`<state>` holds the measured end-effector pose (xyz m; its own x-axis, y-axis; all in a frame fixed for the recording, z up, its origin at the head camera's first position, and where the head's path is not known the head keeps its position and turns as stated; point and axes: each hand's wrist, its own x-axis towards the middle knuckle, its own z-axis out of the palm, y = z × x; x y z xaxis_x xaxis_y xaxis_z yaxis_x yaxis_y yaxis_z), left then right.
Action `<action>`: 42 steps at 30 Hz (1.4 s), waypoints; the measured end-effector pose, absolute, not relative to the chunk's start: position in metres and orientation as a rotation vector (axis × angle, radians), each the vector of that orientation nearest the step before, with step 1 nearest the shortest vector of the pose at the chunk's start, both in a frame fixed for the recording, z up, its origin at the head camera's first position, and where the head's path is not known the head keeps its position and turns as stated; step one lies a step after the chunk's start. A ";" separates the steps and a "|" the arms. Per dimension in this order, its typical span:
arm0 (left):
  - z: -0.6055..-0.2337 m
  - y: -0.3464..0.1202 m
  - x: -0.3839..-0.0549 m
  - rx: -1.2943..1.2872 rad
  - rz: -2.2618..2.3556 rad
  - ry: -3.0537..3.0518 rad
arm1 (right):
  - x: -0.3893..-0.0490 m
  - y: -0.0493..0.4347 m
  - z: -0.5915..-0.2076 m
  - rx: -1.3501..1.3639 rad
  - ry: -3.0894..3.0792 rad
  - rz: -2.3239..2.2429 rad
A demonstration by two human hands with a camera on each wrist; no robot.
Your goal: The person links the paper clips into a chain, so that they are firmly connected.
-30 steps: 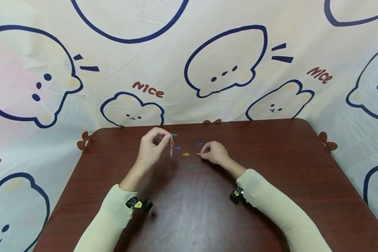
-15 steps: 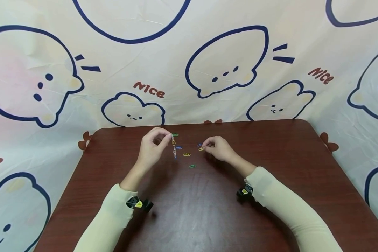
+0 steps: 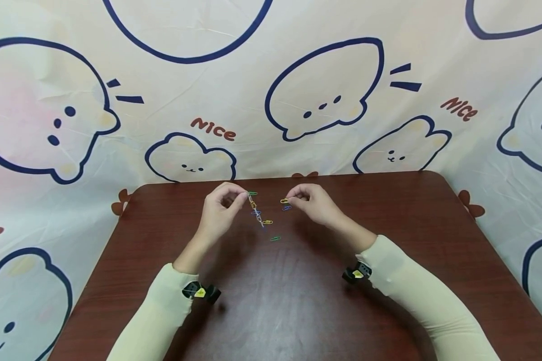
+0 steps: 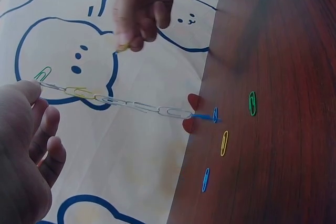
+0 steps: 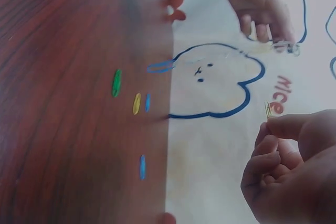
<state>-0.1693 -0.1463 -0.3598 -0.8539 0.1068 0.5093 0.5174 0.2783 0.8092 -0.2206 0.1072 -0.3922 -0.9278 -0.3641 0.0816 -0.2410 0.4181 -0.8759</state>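
Note:
My left hand (image 3: 222, 206) pinches the upper end of a paper clip chain (image 4: 142, 107) between thumb and fingertips. A green paper clip (image 4: 43, 73) shows at those fingertips, then white and yellow links, with a blue clip (image 4: 202, 116) at the lower end. The chain hangs slanted, its lower end toward the right in the head view. Across from it, my right hand (image 3: 315, 204) pinches a yellow paper clip (image 3: 284, 201) by one end, its other end pointing toward the left hand. In the right wrist view this yellow clip (image 5: 268, 109) sticks up past the thumb.
Loose on the dark brown table (image 3: 271, 301) lie a green clip (image 3: 275, 238), a yellow clip (image 3: 267, 222) and two blue clips, one (image 3: 286, 207) nearer the right hand. Behind the table's far edge hangs a cartoon-printed cloth (image 3: 253, 155).
My right hand has raised the yellow clip off the tabletop, upward in the head view. The chain's lower end has swung right, while the left hand has stayed nearly in place.

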 end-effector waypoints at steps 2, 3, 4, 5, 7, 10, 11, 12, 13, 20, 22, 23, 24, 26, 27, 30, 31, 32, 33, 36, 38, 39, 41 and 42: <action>-0.359 -0.145 -0.169 -0.572 -1.598 -2.194 | -0.218 0.104 -0.388 -0.546 2.524 -1.579; -0.359 -0.145 -0.169 -0.576 -1.598 -2.193 | -0.217 0.103 -0.386 -0.540 2.511 -1.602; -0.359 -0.144 -0.170 -0.579 -1.596 -2.192 | -0.216 0.101 -0.383 -0.541 2.502 -1.619; -0.359 -0.143 -0.170 -0.580 -1.594 -2.191 | -0.215 0.100 -0.381 -0.541 2.493 -1.633; -0.359 -0.143 -0.170 -0.585 -1.592 -2.190 | -0.212 0.096 -0.377 -0.540 2.478 -1.659; -0.359 -0.142 -0.170 -0.594 -1.589 -2.191 | -0.210 0.092 -0.372 -0.556 2.472 -1.677; -0.359 -0.142 -0.170 -0.595 -1.590 -2.191 | -0.210 0.090 -0.371 -0.562 2.469 -1.683; -0.359 -0.142 -0.170 -0.596 -1.591 -2.193 | -0.210 0.089 -0.369 -0.568 2.465 -1.691; -0.359 -0.142 -0.170 -0.596 -1.590 -2.194 | -0.209 0.087 -0.368 -0.576 2.465 -1.696; -0.361 -0.141 -0.170 -0.590 -1.592 -2.209 | -0.211 0.075 -0.358 -0.611 2.454 -1.727; -0.361 -0.140 -0.170 -0.589 -1.592 -2.213 | -0.211 0.071 -0.356 -0.626 2.455 -1.726; -0.361 -0.140 -0.170 -0.589 -1.595 -2.213 | -0.211 0.069 -0.355 -0.631 2.454 -1.727; -0.361 -0.139 -0.171 -0.590 -1.597 -2.213 | -0.211 0.068 -0.354 -0.633 2.455 -1.727; -0.360 -0.139 -0.171 -0.592 -1.597 -2.214 | -0.211 0.065 -0.354 -0.630 2.464 -1.721; -0.360 -0.139 -0.171 -0.592 -1.598 -2.215 | -0.211 0.064 -0.354 -0.627 2.468 -1.719; -0.360 -0.139 -0.171 -0.593 -1.597 -2.215 | -0.211 0.062 -0.353 -0.620 2.472 -1.719; -0.360 -0.139 -0.171 -0.593 -1.596 -2.216 | -0.210 0.061 -0.353 -0.620 2.473 -1.718; -0.360 -0.139 -0.171 -0.593 -1.594 -2.217 | -0.210 0.060 -0.353 -0.623 2.472 -1.720; -0.360 -0.139 -0.171 -0.594 -1.595 -2.217 | -0.210 0.059 -0.353 -0.627 2.471 -1.722; -0.360 -0.139 -0.170 -0.601 -1.598 -2.214 | -0.210 0.058 -0.353 -0.634 2.472 -1.728; -0.360 -0.138 -0.171 -0.608 -1.593 -2.214 | -0.210 0.058 -0.353 -0.630 2.476 -1.727; -0.360 -0.138 -0.171 -0.612 -1.591 -2.211 | -0.210 0.058 -0.353 -0.625 2.480 -1.724; -0.360 -0.138 -0.171 -0.614 -1.581 -2.208 | -0.211 0.059 -0.353 -0.610 2.482 -1.721; -0.360 -0.138 -0.171 -0.613 -1.576 -2.205 | -0.211 0.060 -0.353 -0.604 2.483 -1.718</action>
<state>-0.1714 -0.1380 -0.3601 -0.8405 0.1372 0.5241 0.5403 0.2835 0.7923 -0.2105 0.0602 -0.3533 -0.9212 -0.3507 0.1684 -0.2812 0.3013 -0.9111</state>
